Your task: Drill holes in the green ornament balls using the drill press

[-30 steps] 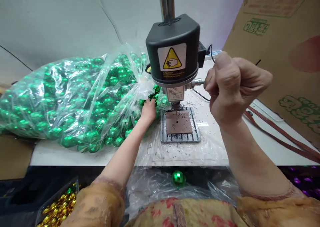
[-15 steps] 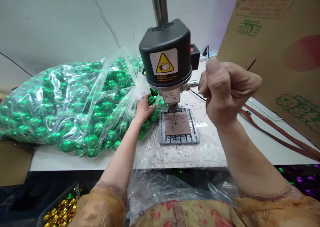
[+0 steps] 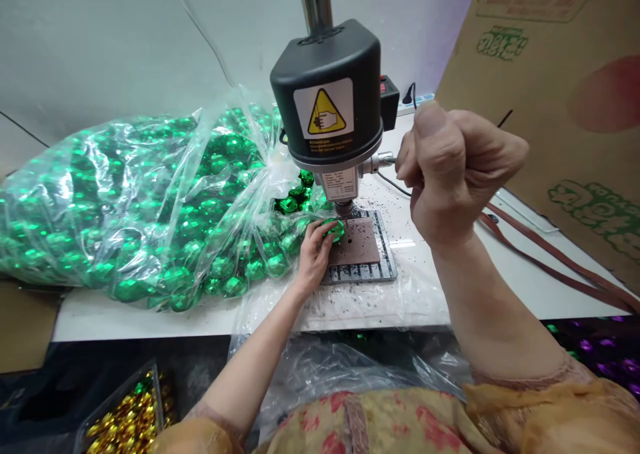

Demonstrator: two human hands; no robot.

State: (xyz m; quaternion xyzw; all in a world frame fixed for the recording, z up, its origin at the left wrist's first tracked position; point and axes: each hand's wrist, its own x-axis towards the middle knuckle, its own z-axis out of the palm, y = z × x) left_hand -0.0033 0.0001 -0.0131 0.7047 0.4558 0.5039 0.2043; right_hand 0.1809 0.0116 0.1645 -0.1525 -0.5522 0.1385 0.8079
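My left hand (image 3: 316, 251) pinches a shiny green faceted ball (image 3: 335, 231) at the left edge of the drill press base plate (image 3: 387, 261). On that plate lies a flat brown board (image 3: 364, 244) with a small dark hole. Above stands the drill press head (image 3: 327, 97), black with a warning label; its chuck (image 3: 344, 207) is just above the ball. My right hand (image 3: 450, 174) is closed in a fist around the end of the press's metal feed handle (image 3: 384, 161), most of which the fingers hide.
A clear plastic bag (image 3: 150, 201) full of green balls fills the left side, its mouth beside the press. Dark shavings dot the table (image 3: 155, 321). A cardboard box (image 3: 545, 101) and brown straps (image 3: 555, 261) are at right. Gold balls (image 3: 123, 417) sit in a bin below.
My left hand has come from the bag's mouth rightward to the base plate, now with a green ball in its fingers. My right hand stays on the handle.
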